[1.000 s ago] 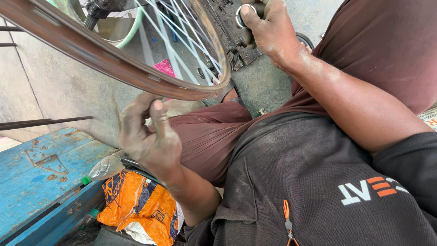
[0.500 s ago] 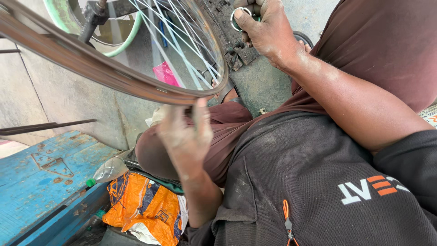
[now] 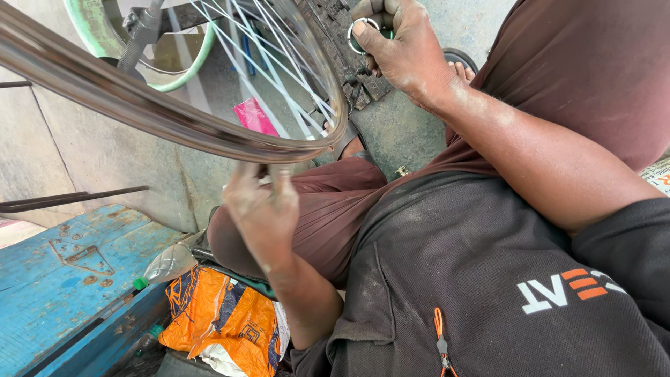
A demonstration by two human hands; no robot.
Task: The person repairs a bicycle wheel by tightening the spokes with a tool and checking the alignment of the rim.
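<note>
Above concrete floor (image 3: 412, 132), wheel rim (image 3: 209, 132) is touched by L hand (image 3: 262, 209) fingers, loosely open; small ring (image 3: 364, 35) is gripped by R hand (image 3: 405, 49).

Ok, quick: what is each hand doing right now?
Left hand: fingers up against the wheel rim; whether it grips cannot be told.
Right hand: closed on a small round metal part.

The rim (image 3: 174, 129) is running out of view at the left and top edges, blurring as it goes. The left hand's (image 3: 262, 209) fingertips are hiding behind the rim. The right hand (image 3: 401, 49) is covering most of a small ring (image 3: 363, 35); the top edge is cutting its knuckles. The orange bag (image 3: 223, 321) is being cropped below.
</note>
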